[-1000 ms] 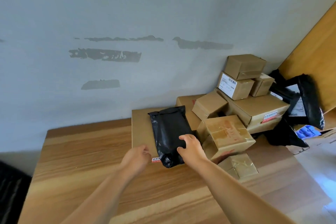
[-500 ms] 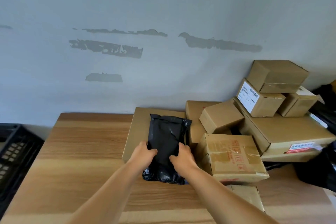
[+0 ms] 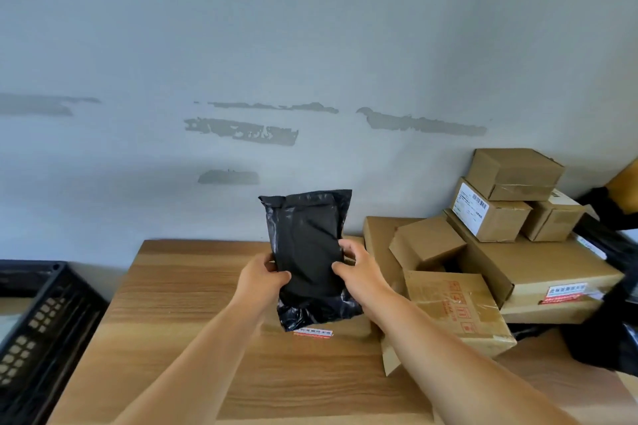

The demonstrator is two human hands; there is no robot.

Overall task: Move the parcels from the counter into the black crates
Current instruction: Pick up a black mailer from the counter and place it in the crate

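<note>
A black plastic mailer parcel (image 3: 307, 252) is lifted upright above the wooden counter (image 3: 179, 314). My left hand (image 3: 260, 283) grips its left edge and my right hand (image 3: 359, 271) grips its right edge. Under it lies a flat cardboard parcel with a red and white label (image 3: 312, 333), mostly hidden by the mailer and my arms. A black crate (image 3: 38, 324) stands off the counter's left end. Several cardboard boxes (image 3: 511, 217) are piled at the right.
A taped box (image 3: 455, 310) lies just right of my right arm. Black mailers (image 3: 607, 338) sit at the far right edge. The grey wall runs close behind the counter. Bare wood stretches between my hands and the crate.
Both hands closed on the black mailer and lifted it off the flat box, tipping it upright. The view swung left, bringing the crate into sight.
</note>
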